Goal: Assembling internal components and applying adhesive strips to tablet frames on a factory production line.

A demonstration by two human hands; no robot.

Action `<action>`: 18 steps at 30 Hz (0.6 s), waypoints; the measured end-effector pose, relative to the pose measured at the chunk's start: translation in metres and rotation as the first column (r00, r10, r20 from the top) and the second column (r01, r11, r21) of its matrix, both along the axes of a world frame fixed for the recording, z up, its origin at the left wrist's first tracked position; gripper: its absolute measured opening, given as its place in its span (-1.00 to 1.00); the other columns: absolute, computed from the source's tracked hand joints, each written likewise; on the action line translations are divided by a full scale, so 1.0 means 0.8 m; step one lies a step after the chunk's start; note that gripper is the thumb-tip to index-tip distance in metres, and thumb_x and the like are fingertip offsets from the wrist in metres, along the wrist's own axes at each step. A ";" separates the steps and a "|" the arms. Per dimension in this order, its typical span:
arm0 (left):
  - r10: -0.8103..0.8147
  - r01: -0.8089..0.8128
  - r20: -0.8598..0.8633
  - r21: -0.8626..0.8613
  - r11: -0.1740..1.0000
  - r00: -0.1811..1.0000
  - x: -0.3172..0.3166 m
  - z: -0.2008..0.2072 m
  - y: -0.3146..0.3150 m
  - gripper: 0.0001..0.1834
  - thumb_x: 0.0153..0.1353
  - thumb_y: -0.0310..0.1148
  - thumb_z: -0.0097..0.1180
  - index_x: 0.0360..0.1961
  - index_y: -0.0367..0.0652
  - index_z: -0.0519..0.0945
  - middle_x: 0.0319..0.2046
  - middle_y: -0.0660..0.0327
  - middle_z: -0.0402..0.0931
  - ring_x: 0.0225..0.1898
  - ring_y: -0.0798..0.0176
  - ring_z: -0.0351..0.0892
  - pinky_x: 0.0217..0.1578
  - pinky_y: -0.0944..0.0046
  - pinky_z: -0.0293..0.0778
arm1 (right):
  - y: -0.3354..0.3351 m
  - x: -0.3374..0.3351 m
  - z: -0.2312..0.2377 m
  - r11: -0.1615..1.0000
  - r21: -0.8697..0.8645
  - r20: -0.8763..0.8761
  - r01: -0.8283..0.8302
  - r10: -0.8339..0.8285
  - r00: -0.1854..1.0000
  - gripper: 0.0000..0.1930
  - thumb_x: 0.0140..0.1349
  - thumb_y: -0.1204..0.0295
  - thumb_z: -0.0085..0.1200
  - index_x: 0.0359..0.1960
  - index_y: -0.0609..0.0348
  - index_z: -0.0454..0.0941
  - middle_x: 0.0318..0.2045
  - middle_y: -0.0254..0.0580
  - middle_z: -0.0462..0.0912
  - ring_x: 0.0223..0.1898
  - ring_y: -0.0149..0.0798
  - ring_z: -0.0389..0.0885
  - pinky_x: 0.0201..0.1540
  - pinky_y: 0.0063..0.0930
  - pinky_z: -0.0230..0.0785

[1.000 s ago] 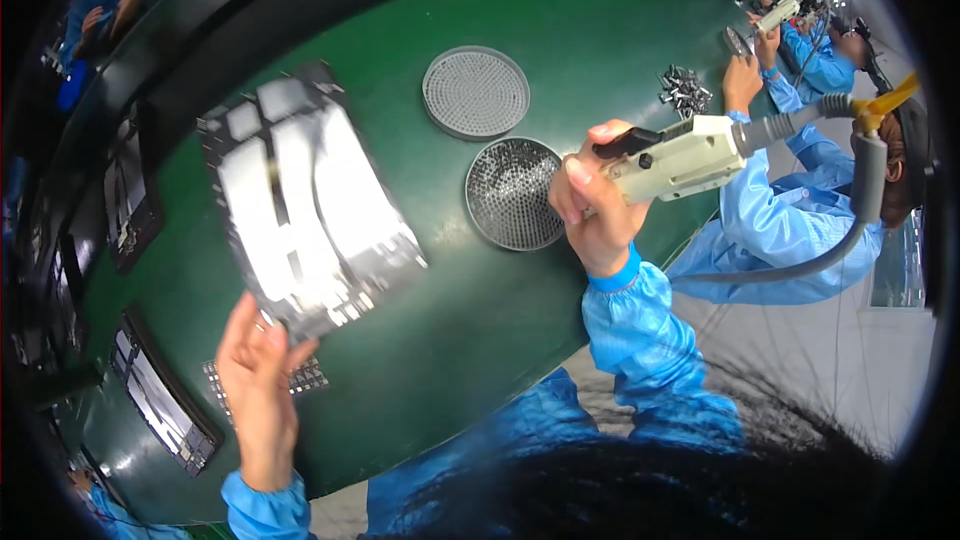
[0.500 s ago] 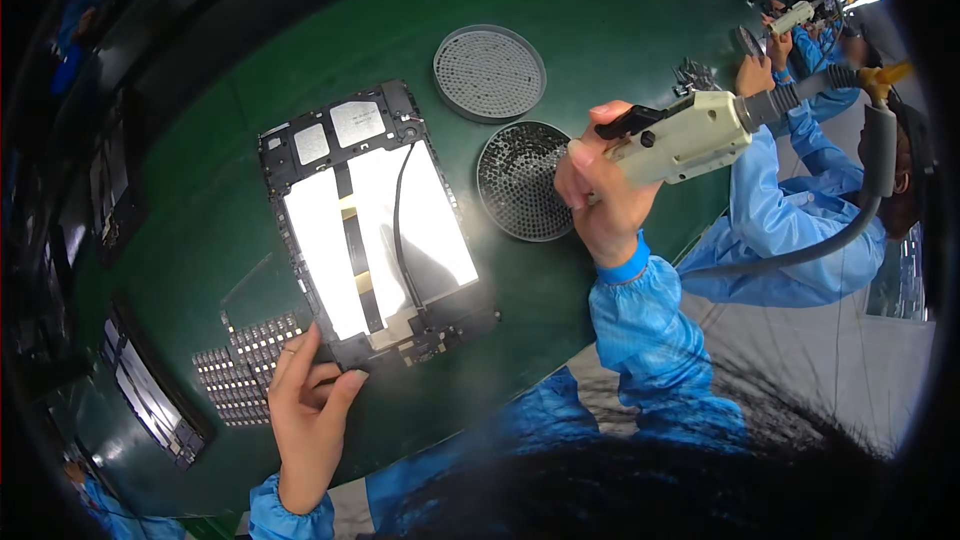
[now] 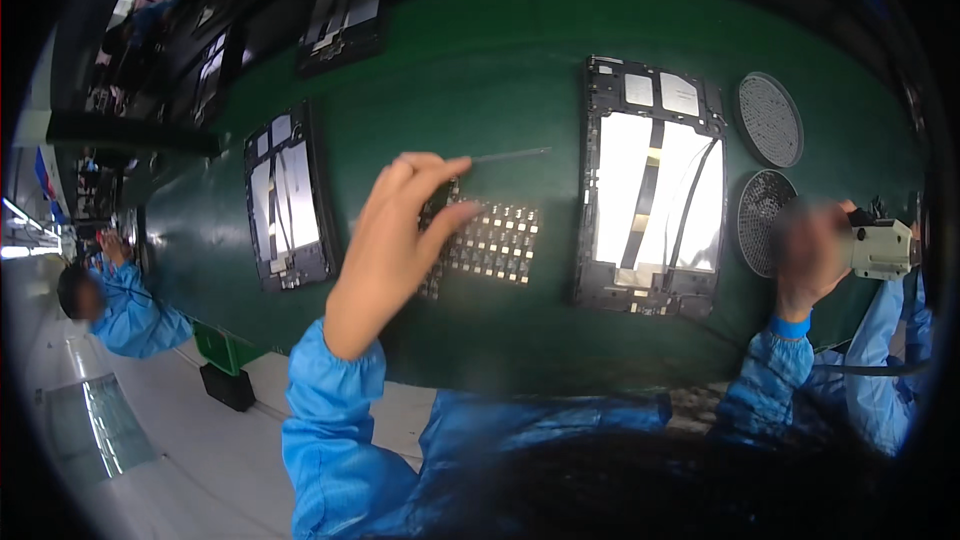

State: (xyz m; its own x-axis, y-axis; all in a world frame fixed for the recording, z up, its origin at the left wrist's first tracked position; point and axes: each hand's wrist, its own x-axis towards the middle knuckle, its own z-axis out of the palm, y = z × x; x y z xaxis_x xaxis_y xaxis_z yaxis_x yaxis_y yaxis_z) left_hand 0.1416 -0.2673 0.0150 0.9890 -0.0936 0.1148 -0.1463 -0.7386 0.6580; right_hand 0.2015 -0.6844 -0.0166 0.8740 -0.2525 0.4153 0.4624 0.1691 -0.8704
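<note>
Our left hand (image 3: 395, 240) has thumb and forefinger parted over the grid of small parts (image 3: 497, 245), fingertip right at the end of a thin grey strip (image 3: 515, 154). Our right hand (image 3: 812, 250) (super blurry, sorry) is wrapped around a cream power tool (image 3: 882, 248), and the opened tablet-like device (image 3: 655, 190) lies on the green table (image 3: 460, 50) between them.

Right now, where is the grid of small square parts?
In the head view, the grid lies near the picture's middle on the green table, partly hidden by the left hand, with the larger open device to its right.
</note>
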 end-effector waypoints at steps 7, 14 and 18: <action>-0.033 0.032 -0.126 -0.011 0.999 0.991 0.027 -0.001 0.028 -0.58 -0.02 -0.41 0.38 -0.10 -0.25 0.57 -0.18 0.13 0.43 -0.17 0.09 0.49 -0.13 0.17 0.44 | 0.011 -0.001 0.012 1.000 -0.007 -0.003 0.027 -0.027 1.000 -0.74 0.25 0.56 0.01 -0.03 0.26 0.39 -0.58 -0.38 0.28 -0.71 -0.54 0.14 -0.66 -0.64 0.02; -0.056 0.052 -0.100 -0.042 0.998 0.993 0.040 0.006 0.014 -0.65 0.02 -0.39 0.36 -0.16 -0.21 0.57 -0.15 0.18 0.43 -0.20 0.13 0.48 -0.13 0.20 0.45 | 0.049 -0.009 0.069 0.979 0.116 0.181 -0.170 0.147 0.972 -0.70 0.33 0.51 -0.10 0.08 0.22 0.34 -0.57 -0.39 0.23 -0.67 -0.54 0.14 -0.61 -0.61 0.05; -0.090 0.091 0.042 -0.019 0.996 0.995 0.046 -0.008 0.020 -0.75 0.03 -0.42 0.35 -0.25 -0.21 0.63 -0.24 0.21 0.46 -0.21 0.22 0.49 -0.17 0.26 0.43 | 0.094 -0.002 0.085 0.937 0.164 0.235 -0.310 0.268 0.934 -0.69 0.32 0.51 -0.13 0.09 0.22 0.33 -0.57 -0.38 0.22 -0.66 -0.53 0.15 -0.59 -0.59 0.07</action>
